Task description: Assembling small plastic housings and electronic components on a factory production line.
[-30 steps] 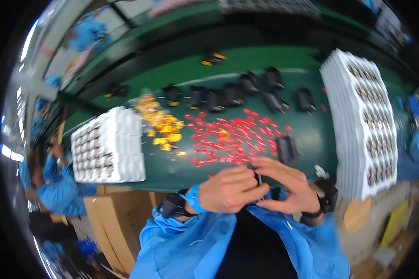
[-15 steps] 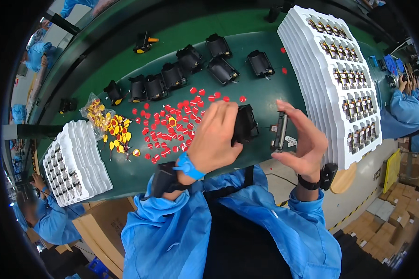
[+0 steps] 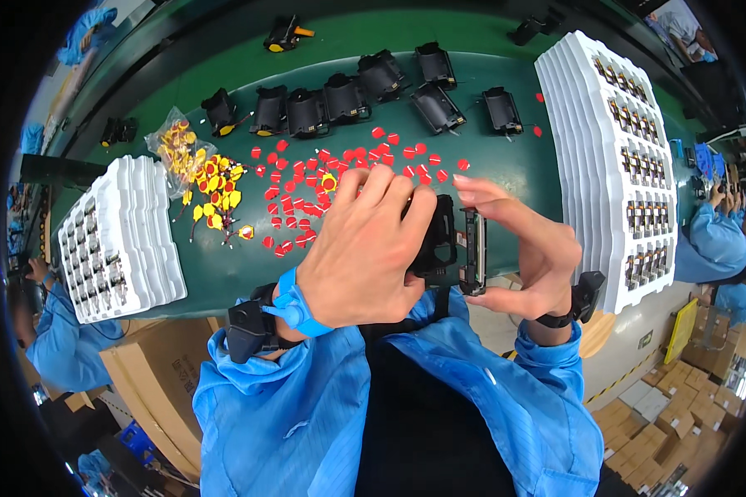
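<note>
My left hand [image 3: 369, 248] is closed round a black plastic housing [image 3: 441, 240], with much of it hidden behind the fingers. Between thumb and fingertips, my right hand [image 3: 526, 248] pinches a narrow black and silver module [image 3: 473, 251] by its two ends. The module stands lengthwise beside the housing's open right side, very close to it; whether they touch I cannot tell. Beyond my left hand lie many loose red discs [image 3: 356, 155] on the green bench. Left of them is a heap of yellow and red parts with leads [image 3: 215, 186].
Similar black housings [image 3: 346, 97] stand in a row at the back of the bench [image 3: 506, 157]. A tall stack of white trays [image 3: 574, 141] with modules rises at right, a smaller tray stack [image 3: 153, 232] at left. A cardboard box [image 3: 153, 373] stands below left; co-workers sit on both sides.
My right hand has brought the module left, up against the housing's side, from a clear gap. My left hand still holds the housing. The whole view has shifted slightly.
</note>
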`<state>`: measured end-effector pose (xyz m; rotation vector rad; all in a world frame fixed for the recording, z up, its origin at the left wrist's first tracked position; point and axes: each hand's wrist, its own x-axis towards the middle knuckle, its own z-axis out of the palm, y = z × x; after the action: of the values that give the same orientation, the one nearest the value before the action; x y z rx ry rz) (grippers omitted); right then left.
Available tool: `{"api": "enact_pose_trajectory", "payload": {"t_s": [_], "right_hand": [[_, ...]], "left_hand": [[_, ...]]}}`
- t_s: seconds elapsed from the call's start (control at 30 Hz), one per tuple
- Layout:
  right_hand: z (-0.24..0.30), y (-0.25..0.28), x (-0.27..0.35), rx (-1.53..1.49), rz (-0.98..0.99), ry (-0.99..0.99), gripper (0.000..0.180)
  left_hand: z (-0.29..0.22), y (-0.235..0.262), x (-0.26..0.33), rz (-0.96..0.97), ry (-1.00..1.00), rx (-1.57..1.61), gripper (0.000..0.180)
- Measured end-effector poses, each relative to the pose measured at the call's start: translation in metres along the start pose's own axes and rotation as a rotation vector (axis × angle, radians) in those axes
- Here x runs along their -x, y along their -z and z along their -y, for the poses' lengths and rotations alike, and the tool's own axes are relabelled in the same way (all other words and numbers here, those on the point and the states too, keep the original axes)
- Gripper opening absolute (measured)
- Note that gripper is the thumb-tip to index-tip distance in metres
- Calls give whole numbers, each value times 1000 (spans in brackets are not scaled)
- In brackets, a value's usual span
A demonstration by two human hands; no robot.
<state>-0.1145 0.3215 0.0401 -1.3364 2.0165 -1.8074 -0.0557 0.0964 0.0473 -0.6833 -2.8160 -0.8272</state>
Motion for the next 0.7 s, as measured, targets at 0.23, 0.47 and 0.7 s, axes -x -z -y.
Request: {"api": "enact_pose_trajectory", "payload": {"t_s": [0.23,0.47,0.7], "right_hand": [[-12,-4,-2,142,84,-70,69],[-28,-1,-2,40,99,-41,62],[-28,-1,-5,80,101,40,55]], "left_hand": [[-1,8,5,15,-18,-15,70],[12,13,7,-146,-91,146,68],[28,1,11,-231,-151,338,68]]}}
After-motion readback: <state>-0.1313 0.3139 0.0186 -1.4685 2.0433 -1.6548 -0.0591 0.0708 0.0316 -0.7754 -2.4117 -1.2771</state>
